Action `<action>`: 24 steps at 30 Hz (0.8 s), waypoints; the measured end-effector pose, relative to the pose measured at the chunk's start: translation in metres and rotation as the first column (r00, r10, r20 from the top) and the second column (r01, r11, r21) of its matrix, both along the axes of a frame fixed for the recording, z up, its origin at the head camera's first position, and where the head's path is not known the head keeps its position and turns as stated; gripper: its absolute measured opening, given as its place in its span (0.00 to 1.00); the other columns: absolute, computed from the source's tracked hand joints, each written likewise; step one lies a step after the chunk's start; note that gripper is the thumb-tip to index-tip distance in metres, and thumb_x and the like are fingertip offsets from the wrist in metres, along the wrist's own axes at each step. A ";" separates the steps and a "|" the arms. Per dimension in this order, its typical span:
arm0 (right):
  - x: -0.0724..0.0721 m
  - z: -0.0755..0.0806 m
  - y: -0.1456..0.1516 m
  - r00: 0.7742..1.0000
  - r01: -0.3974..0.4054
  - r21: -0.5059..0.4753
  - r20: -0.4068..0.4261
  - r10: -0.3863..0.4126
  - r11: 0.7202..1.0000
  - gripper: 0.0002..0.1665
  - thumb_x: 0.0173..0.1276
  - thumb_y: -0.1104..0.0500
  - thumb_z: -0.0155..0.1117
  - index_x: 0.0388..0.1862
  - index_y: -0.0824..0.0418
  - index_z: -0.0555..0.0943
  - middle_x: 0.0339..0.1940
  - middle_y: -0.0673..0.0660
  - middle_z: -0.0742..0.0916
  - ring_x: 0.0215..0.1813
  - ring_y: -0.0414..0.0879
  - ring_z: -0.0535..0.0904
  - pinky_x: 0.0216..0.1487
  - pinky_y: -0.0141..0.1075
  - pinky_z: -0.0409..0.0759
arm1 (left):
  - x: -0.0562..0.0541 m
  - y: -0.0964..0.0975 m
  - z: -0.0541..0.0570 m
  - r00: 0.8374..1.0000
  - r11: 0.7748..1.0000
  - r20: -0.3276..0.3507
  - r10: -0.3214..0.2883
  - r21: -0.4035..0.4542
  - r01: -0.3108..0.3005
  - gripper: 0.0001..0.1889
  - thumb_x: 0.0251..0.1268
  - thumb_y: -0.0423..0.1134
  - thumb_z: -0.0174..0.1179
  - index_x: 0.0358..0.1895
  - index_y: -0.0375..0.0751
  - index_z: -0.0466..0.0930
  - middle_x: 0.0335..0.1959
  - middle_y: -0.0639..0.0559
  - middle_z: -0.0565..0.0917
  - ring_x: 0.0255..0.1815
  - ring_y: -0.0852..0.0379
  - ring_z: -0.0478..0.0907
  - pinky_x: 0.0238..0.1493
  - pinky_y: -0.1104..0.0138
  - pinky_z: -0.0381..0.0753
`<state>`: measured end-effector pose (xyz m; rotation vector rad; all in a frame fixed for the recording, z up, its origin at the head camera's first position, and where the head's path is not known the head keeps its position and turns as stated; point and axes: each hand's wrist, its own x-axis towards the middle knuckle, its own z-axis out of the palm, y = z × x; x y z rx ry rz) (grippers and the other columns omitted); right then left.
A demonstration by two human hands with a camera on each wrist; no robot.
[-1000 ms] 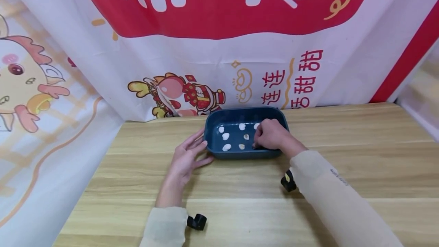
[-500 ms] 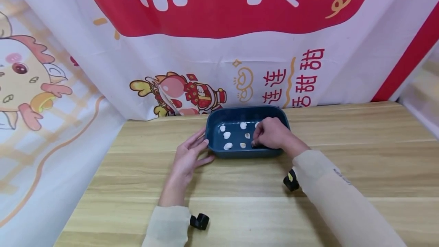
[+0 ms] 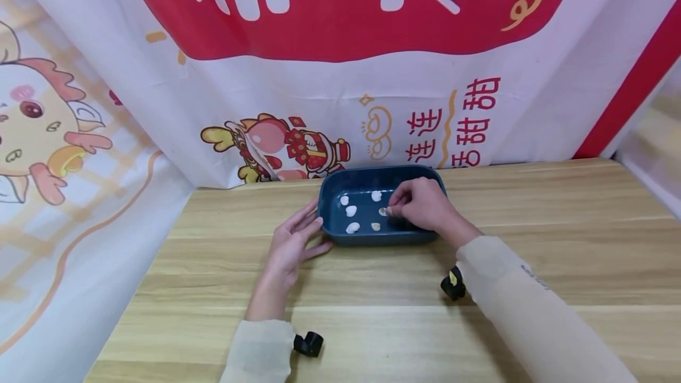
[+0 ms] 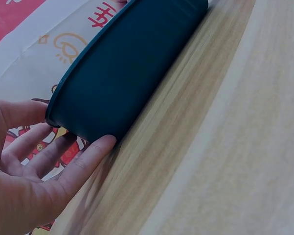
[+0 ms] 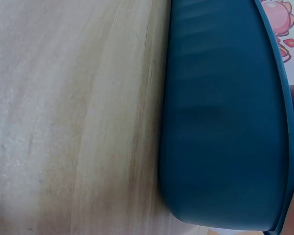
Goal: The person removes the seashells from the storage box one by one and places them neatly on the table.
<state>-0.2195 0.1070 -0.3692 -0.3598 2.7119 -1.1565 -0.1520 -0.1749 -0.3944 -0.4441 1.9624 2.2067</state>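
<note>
A dark blue rectangular basin (image 3: 367,240) stands against the back cloth, with several small white seashells (image 3: 351,211) in loose rows on its floor. My left hand (image 3: 284,250) rests against the basin's left end. Its fingers are spread: in the left wrist view one fingertip (image 4: 106,141) touches the lower wall and another digit meets the rim. Reaching over the right side, my right hand (image 3: 422,203) has curled fingers, and the fingertips meet at a brownish-white seashell (image 3: 382,211) in the middle row. This hand hides the basin's right part.
The basin sits at the back of a wood-grain table (image 3: 362,312). A printed white and red cloth (image 3: 340,75) hangs right behind it, and another patterned cloth (image 3: 80,205) covers the left side. Small black wrist cameras (image 3: 308,344) hang by both sleeves.
My right hand has shifted slightly up and left from the basin's near right area to the middle shell. It now hides a shell at the back. My left hand stays in place.
</note>
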 end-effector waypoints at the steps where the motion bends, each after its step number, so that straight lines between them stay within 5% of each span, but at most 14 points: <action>1: 0.000 0.000 0.000 1.000 0.006 -0.015 -0.015 -0.006 1.000 0.03 0.74 0.57 0.75 0.42 0.56 0.90 0.41 0.56 0.90 0.44 0.51 0.81 0.51 0.40 0.82 | 0.000 0.000 0.000 1.000 1.000 -0.002 0.001 0.001 0.000 0.24 0.82 0.38 0.62 0.75 0.62 0.78 0.78 0.49 0.78 0.75 0.44 0.79 0.62 0.47 0.90; 13: 0.001 0.013 0.004 0.996 0.078 -0.177 -0.036 -0.085 0.981 0.07 0.74 0.53 0.76 0.45 0.54 0.91 0.43 0.56 0.92 0.43 0.51 0.84 0.47 0.37 0.85 | 0.000 0.001 -0.001 1.000 1.000 -0.007 0.016 0.001 -0.016 0.24 0.82 0.37 0.62 0.75 0.60 0.79 0.76 0.47 0.79 0.74 0.43 0.80 0.60 0.47 0.91; 24: 0.019 0.032 -0.004 0.988 0.127 -0.241 0.121 -0.100 0.962 0.09 0.74 0.50 0.76 0.47 0.52 0.91 0.45 0.55 0.92 0.48 0.56 0.86 0.51 0.41 0.88 | 0.002 0.003 0.001 1.000 1.000 -0.002 0.017 -0.016 -0.017 0.24 0.82 0.38 0.61 0.75 0.61 0.78 0.77 0.47 0.78 0.74 0.43 0.80 0.60 0.46 0.91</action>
